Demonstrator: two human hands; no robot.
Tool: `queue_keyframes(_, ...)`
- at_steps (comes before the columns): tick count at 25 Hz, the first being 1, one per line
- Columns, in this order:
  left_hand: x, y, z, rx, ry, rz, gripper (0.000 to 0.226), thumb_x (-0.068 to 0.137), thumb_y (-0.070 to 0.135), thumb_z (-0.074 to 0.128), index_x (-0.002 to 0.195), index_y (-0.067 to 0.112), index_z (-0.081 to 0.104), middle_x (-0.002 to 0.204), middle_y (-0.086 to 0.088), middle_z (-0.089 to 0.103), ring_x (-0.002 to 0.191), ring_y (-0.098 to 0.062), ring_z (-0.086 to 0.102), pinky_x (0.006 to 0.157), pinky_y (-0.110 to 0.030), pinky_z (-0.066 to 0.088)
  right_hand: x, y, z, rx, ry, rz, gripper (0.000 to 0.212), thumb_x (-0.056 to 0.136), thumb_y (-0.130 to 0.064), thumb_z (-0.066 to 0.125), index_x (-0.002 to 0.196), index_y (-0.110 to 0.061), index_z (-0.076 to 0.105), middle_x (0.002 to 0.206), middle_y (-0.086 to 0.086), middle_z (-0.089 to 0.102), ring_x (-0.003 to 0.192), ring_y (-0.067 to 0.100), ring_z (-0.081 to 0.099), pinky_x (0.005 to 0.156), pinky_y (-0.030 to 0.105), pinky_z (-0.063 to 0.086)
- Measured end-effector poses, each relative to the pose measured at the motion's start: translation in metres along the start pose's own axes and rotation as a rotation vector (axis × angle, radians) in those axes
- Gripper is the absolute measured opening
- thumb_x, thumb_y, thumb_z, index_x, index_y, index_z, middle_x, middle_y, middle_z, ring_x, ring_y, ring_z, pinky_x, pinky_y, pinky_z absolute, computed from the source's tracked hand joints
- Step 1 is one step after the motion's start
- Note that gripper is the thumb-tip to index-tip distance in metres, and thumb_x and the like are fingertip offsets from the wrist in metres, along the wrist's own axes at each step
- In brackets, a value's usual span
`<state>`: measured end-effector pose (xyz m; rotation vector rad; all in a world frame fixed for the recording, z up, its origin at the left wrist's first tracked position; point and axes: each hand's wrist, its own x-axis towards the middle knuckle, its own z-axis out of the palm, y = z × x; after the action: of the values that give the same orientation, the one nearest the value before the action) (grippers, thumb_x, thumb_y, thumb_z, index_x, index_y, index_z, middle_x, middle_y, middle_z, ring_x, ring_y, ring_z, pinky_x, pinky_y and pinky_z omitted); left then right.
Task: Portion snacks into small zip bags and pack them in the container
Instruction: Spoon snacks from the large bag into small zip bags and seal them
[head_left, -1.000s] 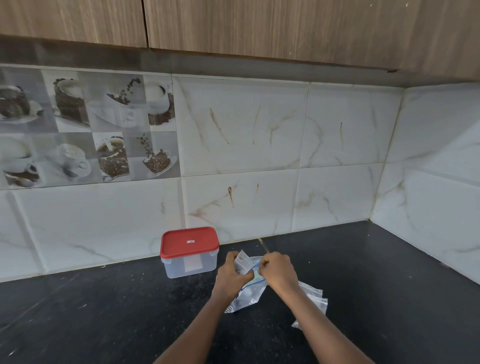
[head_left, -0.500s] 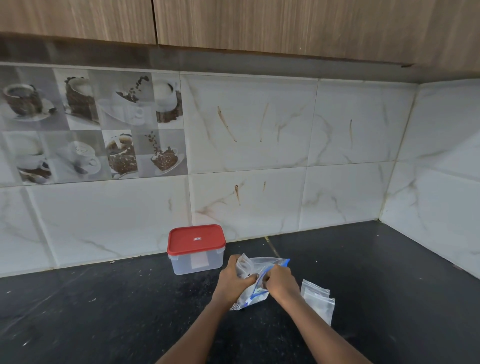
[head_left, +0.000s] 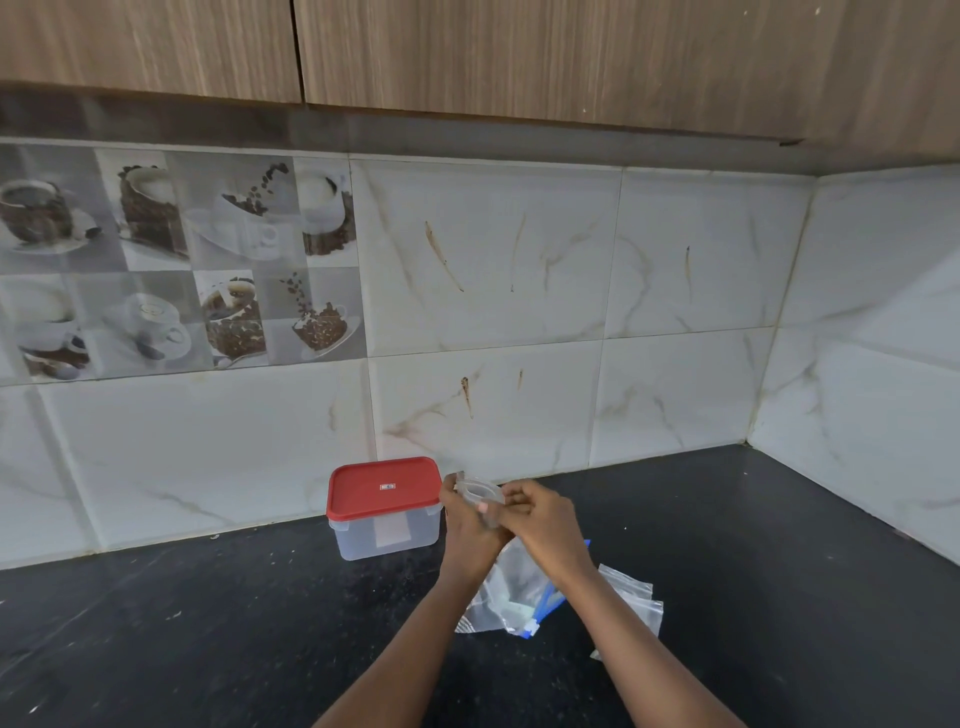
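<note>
A clear plastic container (head_left: 387, 535) with a red lid stands closed on the black counter near the wall. Just right of it, my left hand (head_left: 470, 532) and my right hand (head_left: 543, 525) meet above the counter, both pinching a small clear zip bag (head_left: 478, 491) whose mouth is pulled apart. Below my wrists lies a larger clear bag with a blue zip strip (head_left: 511, 597). More small zip bags (head_left: 636, 603) lie flat to its right. No snacks are visible.
The black counter (head_left: 208, 639) runs along a white marble-tiled wall (head_left: 493, 312) and meets a side wall at the right corner. Wooden cabinets (head_left: 519, 57) hang overhead. Crumbs speckle the counter.
Both hands have lifted from the large blue-strip bag, which now lies on the counter, and hold a small zip bag up near the container.
</note>
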<state>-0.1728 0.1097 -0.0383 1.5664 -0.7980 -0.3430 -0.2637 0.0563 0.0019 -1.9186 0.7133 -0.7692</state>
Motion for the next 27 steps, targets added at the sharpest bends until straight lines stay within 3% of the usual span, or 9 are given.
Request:
queue_keyframes(2,0.000,-0.003,0.000,-0.043,-0.029,0.010,0.096,0.069,0.019,0.073,0.135,0.027,0.004,0.123,-0.007,0.044,0.112,-0.018,0.054,0.092,-0.030,0.052,0.006,0.003,0.004,-0.155,0.025,-0.013,0.021,0.078,-0.025,0.074,0.094,-0.012,0.071,0.088,0.001,0.073,0.084,0.012,0.069,0.082,0.030,0.057)
queue_keyframes(4,-0.003,-0.006,-0.005,-0.096,-0.070,0.003,0.095,0.066,0.019,0.073,0.134,0.028,0.008,0.122,-0.003,0.046,0.112,-0.015,0.054,0.082,-0.021,0.053,0.010,0.004,0.002,-0.125,0.061,0.000,0.015,0.081,-0.019,0.071,0.092,-0.009,0.072,0.086,0.005,0.073,0.082,0.017,0.070,0.081,0.035,0.057)
queue_keyframes(6,-0.005,-0.004,-0.011,-0.223,-0.101,-0.029,0.069,0.068,0.020,0.071,0.123,0.020,0.029,0.109,-0.004,0.055,0.095,-0.019,0.062,0.068,-0.023,0.055,0.011,0.003,-0.002,-0.042,0.077,0.024,0.012,0.082,-0.014,0.070,0.089,-0.005,0.072,0.081,0.008,0.072,0.077,0.022,0.069,0.077,0.032,0.058)
queue_keyframes(7,-0.005,-0.004,-0.014,-0.308,-0.111,-0.049,0.051,0.072,0.021,0.071,0.113,0.018,0.040,0.098,-0.007,0.058,0.084,-0.022,0.063,0.064,-0.031,0.056,0.012,0.002,-0.004,-0.012,0.084,0.034,0.010,0.082,-0.012,0.070,0.088,-0.004,0.072,0.077,0.007,0.071,0.075,0.022,0.068,0.074,0.029,0.057)
queue_keyframes(10,-0.004,-0.003,-0.021,-0.435,-0.055,-0.088,0.010,0.091,0.020,0.058,0.093,0.011,0.053,0.075,-0.009,0.059,0.067,-0.025,0.060,0.070,-0.045,0.053,0.014,0.002,-0.007,0.048,0.088,0.065,0.009,0.081,-0.011,0.072,0.088,-0.006,0.074,0.071,-0.003,0.068,0.074,0.017,0.066,0.077,0.031,0.057)
queue_keyframes(15,-0.003,0.003,-0.028,-0.403,0.079,-0.125,0.008,0.091,0.001,0.054,0.089,0.003,0.062,0.078,-0.007,0.061,0.072,-0.016,0.057,0.059,-0.016,0.052,0.018,0.004,-0.012,0.067,0.089,0.073,0.011,0.079,-0.007,0.074,0.090,-0.005,0.074,0.071,-0.006,0.066,0.076,0.016,0.065,0.080,0.027,0.054)
queue_keyframes(20,0.002,-0.003,-0.032,-0.340,0.135,-0.233,0.002,0.084,0.005,0.066,0.084,0.006,0.067,0.074,-0.008,0.069,0.068,-0.019,0.061,0.062,-0.026,0.050,0.018,0.009,-0.018,0.173,0.096,0.130,0.021,0.076,0.002,0.073,0.069,-0.016,0.064,0.072,0.004,0.068,0.077,0.021,0.066,0.079,0.035,0.055)
queue_keyframes(23,-0.001,-0.002,-0.031,-0.341,0.101,-0.183,0.008,0.087,0.001,0.061,0.084,0.005,0.066,0.074,-0.005,0.066,0.067,-0.014,0.060,0.061,-0.019,0.051,0.017,0.013,-0.017,0.235,0.074,0.187,0.020,0.079,0.005,0.069,0.069,-0.012,0.065,0.071,0.007,0.067,0.070,0.019,0.064,0.065,0.030,0.054)
queue_keyframes(27,-0.005,-0.002,-0.028,-0.223,0.057,-0.096,0.013,0.090,0.003,0.058,0.081,0.009,0.065,0.075,-0.003,0.064,0.072,-0.015,0.057,0.064,-0.018,0.049,0.016,0.015,-0.016,0.313,0.105,0.240,0.024,0.079,0.011,0.064,0.065,-0.009,0.065,0.066,0.007,0.066,0.066,0.017,0.061,0.060,0.026,0.049)
